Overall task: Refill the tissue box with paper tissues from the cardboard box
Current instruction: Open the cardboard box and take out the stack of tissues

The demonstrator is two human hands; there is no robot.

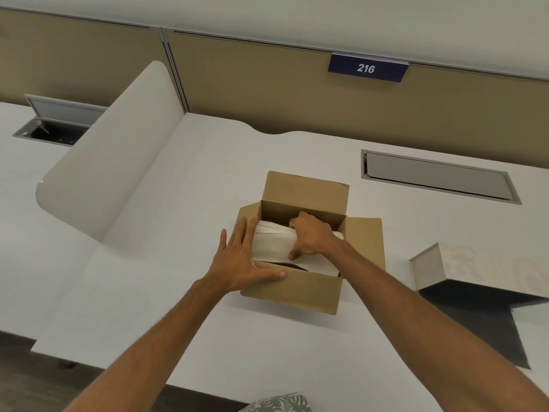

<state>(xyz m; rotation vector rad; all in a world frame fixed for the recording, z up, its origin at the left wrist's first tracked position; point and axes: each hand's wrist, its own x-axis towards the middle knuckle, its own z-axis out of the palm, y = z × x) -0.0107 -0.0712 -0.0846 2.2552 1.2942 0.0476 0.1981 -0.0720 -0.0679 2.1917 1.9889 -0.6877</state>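
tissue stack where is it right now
In the head view the tissue stack sits inside the open cardboard box at the desk's centre, gripped by the right hand, left hand bracing the box.

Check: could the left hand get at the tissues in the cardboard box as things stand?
Probably yes. The left hand lies flat on the cardboard box's near-left rim, right beside the tissues. The flaps are open, and the right hand grips the stack further right, leaving its left end bare.
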